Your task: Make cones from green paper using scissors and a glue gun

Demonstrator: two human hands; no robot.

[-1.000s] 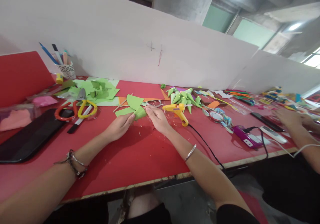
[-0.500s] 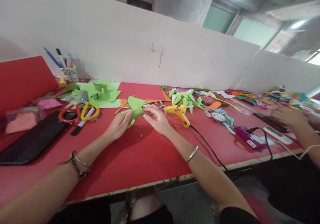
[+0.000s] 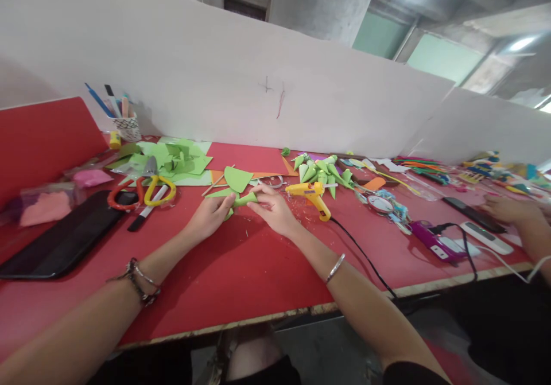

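Note:
My left hand (image 3: 210, 216) and my right hand (image 3: 274, 208) are both closed on a small rolled piece of green paper (image 3: 245, 199), one at each end. The roll lies roughly level, a little above the red table. Just behind it is a rounded green paper cutout (image 3: 238, 179), and more green paper shows beside my left fingers. To the right of my right hand, a yellow hot glue gun (image 3: 313, 197) lies on its side with its nozzle pointing right. My fingertips partly hide the roll.
Green paper scraps (image 3: 185, 158), scissors (image 3: 140, 193), a marker (image 3: 147, 208) and a black phone-like slab (image 3: 64, 238) lie leftward. Several green paper cones (image 3: 321, 170) sit behind the glue gun, whose cord (image 3: 361, 253) runs to the front edge. A purple power strip (image 3: 437, 241) and another person's hand (image 3: 512, 210) are rightward.
The green paper between my hands has gone from a wider curled sheet to a narrower roll. My right fingers have closed in on it. The view has shifted slightly.

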